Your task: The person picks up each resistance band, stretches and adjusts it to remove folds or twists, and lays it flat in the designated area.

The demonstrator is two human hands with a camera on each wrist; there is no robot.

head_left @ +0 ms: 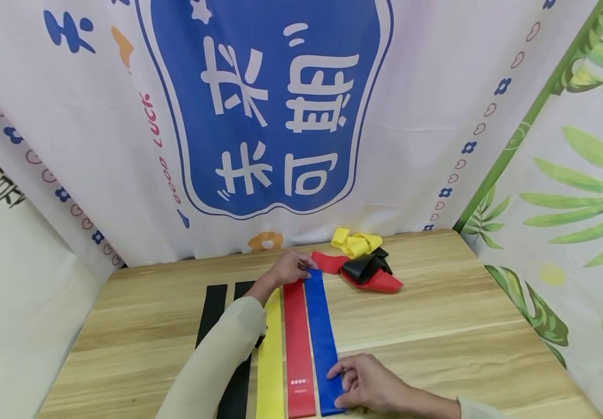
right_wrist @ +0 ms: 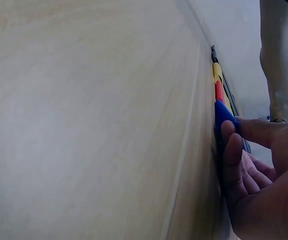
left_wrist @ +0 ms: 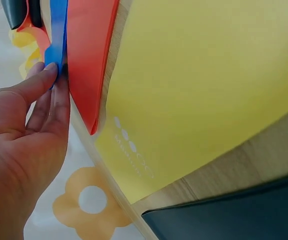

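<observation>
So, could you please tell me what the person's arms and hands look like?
The left hand and right hand are bare, without gloves. The left sleeve is long and pale beige, with something small and dark by its cuff; the right sleeve, barely in view, looks similarly pale.

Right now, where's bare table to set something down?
Right of the blue band, between the crumpled bands and right hand, out to the table's right edge; also left of the leftmost black band. Crowded: the band row under the left arm, and around the left hand.
</observation>
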